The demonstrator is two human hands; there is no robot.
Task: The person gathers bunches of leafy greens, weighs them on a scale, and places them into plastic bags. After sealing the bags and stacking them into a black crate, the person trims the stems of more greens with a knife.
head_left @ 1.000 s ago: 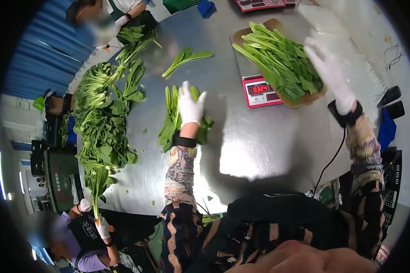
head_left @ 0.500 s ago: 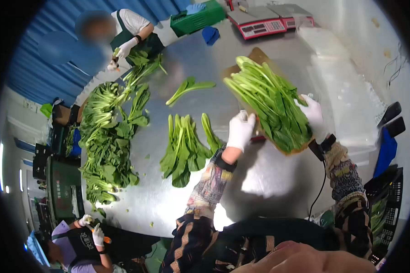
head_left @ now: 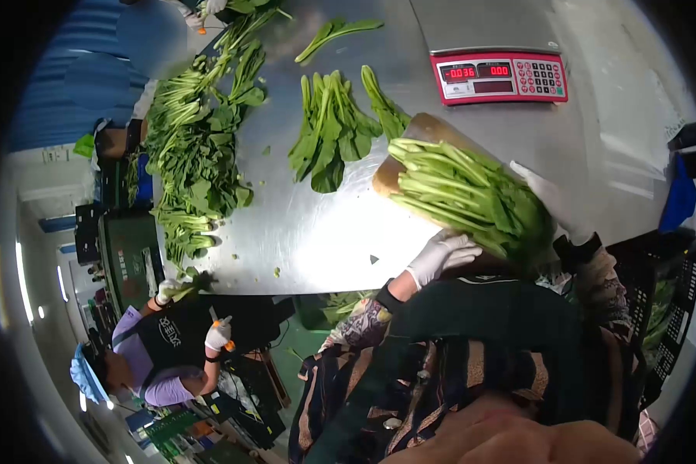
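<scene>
A thick bunch of leafy greens (head_left: 472,193) with pale green stalks lies across a tan tray (head_left: 421,131) near my body, stalks toward the left. My left hand (head_left: 443,257), in a white glove, presses its fingers against the near side of the bunch. On the far right side, my right hand (head_left: 553,199), also gloved, supports the bunch; part of its grip is hidden by leaves. Just beyond stands a red digital scale (head_left: 503,77), its platform bare, with lit readings of -0.036 and 0.00.
On the steel table (head_left: 301,240) lie a small bunch of greens (head_left: 331,127), single stems (head_left: 340,35) and a long heap of greens (head_left: 201,147) at left. A co-worker (head_left: 162,348) at lower left holds an orange-handled tool. Clear plastic sheets (head_left: 626,100) lie at right.
The bunch and tray have come toward my body and turned so the stalks point left. My view has shifted, and the scale's display now shows. The lower-left co-worker's hands have moved apart.
</scene>
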